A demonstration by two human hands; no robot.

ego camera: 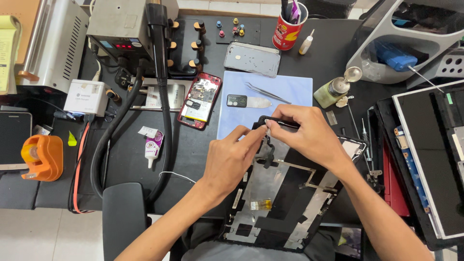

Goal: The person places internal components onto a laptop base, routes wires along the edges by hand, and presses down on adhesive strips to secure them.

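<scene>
An opened laptop back cover (285,203), dark with silver shielding and a metal hinge bracket, is laid nearest the viewer at the table's front edge, and it serves as the landmark here. Directly above its upper edge a small black cable part (265,145) is held between both hands. The left hand (231,159) is brought in from the lower left, its thumb and forefinger narrowed into a pinch on the part's upper end, where something small and pale is caught at the fingertips; what that piece is cannot be told. The right hand (307,137) is curled over from the right, its fingers closed on the same part's top, so that the part hangs down from between the two sets of fingertips onto the cover. Just beyond the cover a pale blue mat (290,89) is spread, with tweezers (266,92) and a flat grey pry tool (246,101) lying on it. Left of the mat a red phone (199,100) is seen with its back removed and its inner parts exposed. Farther from the cover, at the back of the table, a red cylindrical can (288,21) is stood, holding dark pens or tools. To the cover's far right, a grey plastic rack (411,43) holds a blue object.
</scene>
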